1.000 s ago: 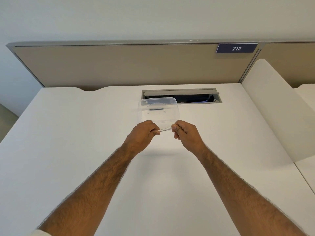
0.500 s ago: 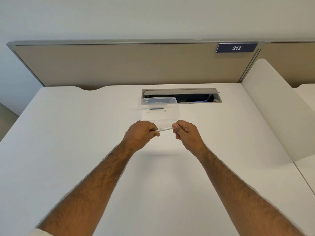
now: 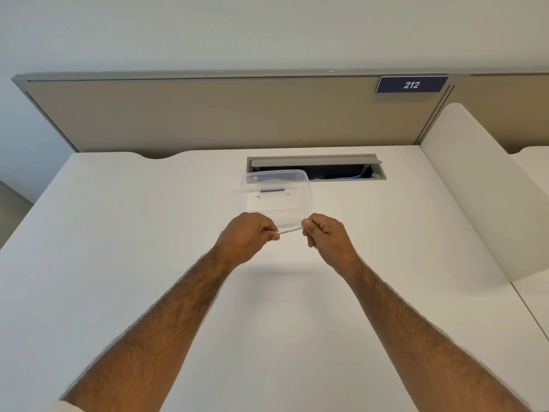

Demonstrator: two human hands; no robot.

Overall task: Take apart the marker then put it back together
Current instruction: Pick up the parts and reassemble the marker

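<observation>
Just beyond both hands (image 3: pixel 248 234) (image 3: pixel 325 236) gripping the marker (image 3: pixel 289 230), a clear tub (image 3: pixel 277 193) holds a dark strip (image 3: pixel 272 190).

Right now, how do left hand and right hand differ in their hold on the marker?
The left hand sits lower, closed over the marker's lower end, back of hand to the camera; the right hand sits slightly higher, pinching the raised end, thumbnail showing. The left hides its end completely; so does the right. Both are shut on the marker, held above the desk in front of the clear container.
</observation>
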